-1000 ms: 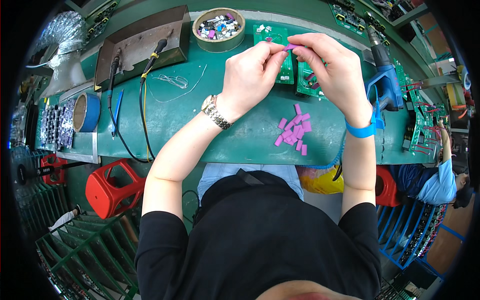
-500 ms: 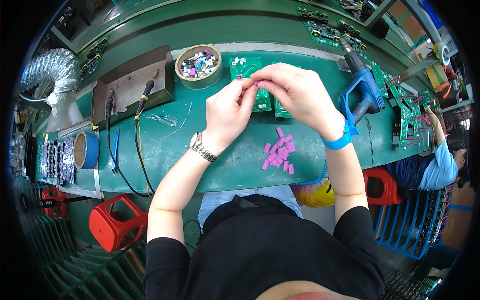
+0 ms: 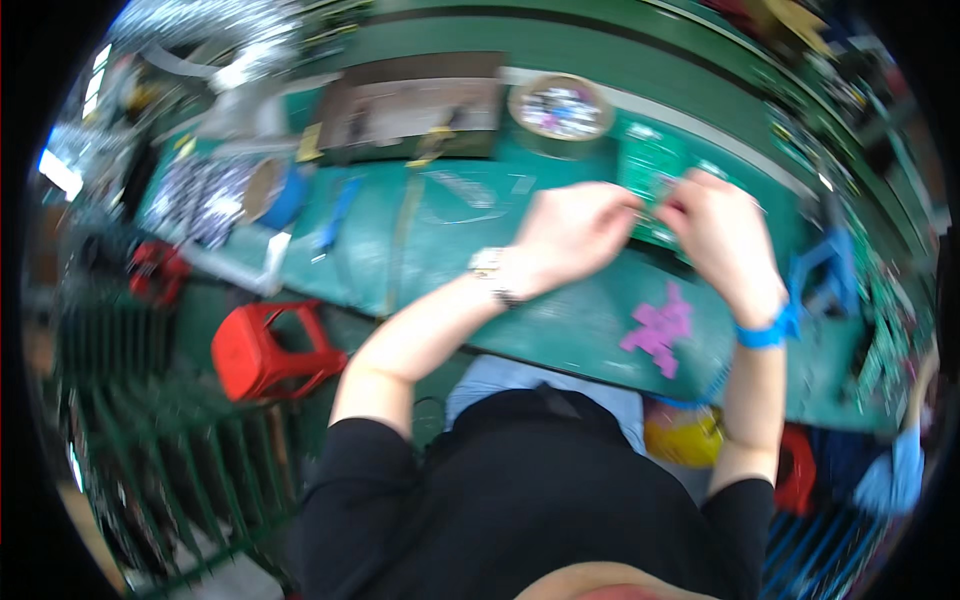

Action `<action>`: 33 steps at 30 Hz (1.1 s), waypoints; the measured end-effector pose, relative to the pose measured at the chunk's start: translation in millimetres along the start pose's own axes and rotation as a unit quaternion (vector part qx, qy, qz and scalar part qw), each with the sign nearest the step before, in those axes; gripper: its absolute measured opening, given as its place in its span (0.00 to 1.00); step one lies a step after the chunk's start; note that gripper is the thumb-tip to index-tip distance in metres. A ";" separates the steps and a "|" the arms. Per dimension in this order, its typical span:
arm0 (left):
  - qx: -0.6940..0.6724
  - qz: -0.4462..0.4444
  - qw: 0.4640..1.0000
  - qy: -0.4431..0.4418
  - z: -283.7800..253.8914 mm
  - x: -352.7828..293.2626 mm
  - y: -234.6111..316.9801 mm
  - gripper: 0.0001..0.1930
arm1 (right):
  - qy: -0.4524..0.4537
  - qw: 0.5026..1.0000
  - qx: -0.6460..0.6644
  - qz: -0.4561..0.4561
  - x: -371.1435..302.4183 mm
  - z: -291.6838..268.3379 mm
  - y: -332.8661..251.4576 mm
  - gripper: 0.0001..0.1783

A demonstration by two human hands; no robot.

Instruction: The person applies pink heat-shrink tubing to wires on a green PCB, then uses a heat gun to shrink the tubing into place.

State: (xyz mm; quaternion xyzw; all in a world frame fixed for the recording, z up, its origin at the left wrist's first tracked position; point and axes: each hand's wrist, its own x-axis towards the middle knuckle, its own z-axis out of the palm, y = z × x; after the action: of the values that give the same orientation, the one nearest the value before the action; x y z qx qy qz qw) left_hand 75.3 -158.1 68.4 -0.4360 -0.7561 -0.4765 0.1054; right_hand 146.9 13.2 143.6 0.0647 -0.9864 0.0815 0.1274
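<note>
Motion blurs the whole picture. My left hand (image 3: 578, 232), with a metal watch (image 3: 490, 274) on its wrist, is closed in a pinch. My right hand (image 3: 724, 236), wearing a blue wrist strap (image 3: 768, 328), has its fingers curled together a short way to the right. Anything between the fingertips is too smeared to name. Both hands are over the near part of a green circuit board (image 3: 648, 152), which carries small white parts at its far end. A second green board is partly hidden behind my right hand. Small purple pieces (image 3: 662, 325) lie in a loose heap nearer me.
Beyond the hands stands a round tub (image 3: 562, 148) of mixed small parts. A brown metal tray (image 3: 400, 150) holds soldering irons. A blue tape roll (image 3: 286, 192) lies at left, a blue heat gun (image 3: 828, 265) at right. Red stools (image 3: 245, 355) stand below; another person's blue sleeve (image 3: 890, 478) shows right.
The view has swung, shifting the bench rightward in the picture. My fingertips, which met around a tiny purple piece, are now slightly apart. The purple heap looks about the same.
</note>
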 end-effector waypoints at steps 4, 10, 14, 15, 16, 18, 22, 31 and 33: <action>-0.020 0.009 1.000 -0.007 3.7 -10.3 -4.7 0.06 | 0.059 0.990 0.120 0.040 1.3 12.3 -11.9 0.08; -0.024 0.033 0.998 0.039 17.1 -8.4 2.4 0.14 | 0.070 0.986 0.110 0.099 -11.7 6.5 -26.2 0.13; -0.029 0.024 0.998 0.057 28.6 5.2 2.5 0.11 | 0.154 0.980 0.102 0.072 -31.1 -6.9 -43.0 0.12; -0.032 0.028 0.997 0.070 30.1 5.5 -0.9 0.10 | 0.161 0.975 0.132 0.072 -38.2 -10.3 -47.2 0.11; -0.032 0.025 0.997 0.072 29.7 5.2 -3.0 0.10 | 0.158 0.976 0.132 0.070 -48.8 -12.1 -45.9 0.11; -0.012 0.012 0.998 0.053 29.6 6.0 -6.6 0.09 | 0.047 0.989 0.137 0.037 -72.2 -16.2 -43.5 0.09; 0.014 -0.008 1.000 0.002 39.8 4.7 -7.3 0.09 | -0.070 0.989 0.074 0.105 -105.4 21.6 -23.1 0.13; 0.078 -0.002 0.997 -0.012 34.5 -2.9 -8.5 0.07 | -0.048 0.989 0.099 0.103 -113.5 48.6 -4.1 0.10; 0.083 0.005 0.996 -0.017 36.1 -1.9 -9.6 0.08 | -0.028 0.984 0.117 0.128 -113.5 50.0 -5.8 0.08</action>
State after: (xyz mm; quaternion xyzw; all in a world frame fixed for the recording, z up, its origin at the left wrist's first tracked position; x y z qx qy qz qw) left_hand 78.5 -131.4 42.4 -0.4380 -0.7923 -0.4043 0.1305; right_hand 244.6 10.8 67.0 -0.0453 -0.9733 0.2106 0.0793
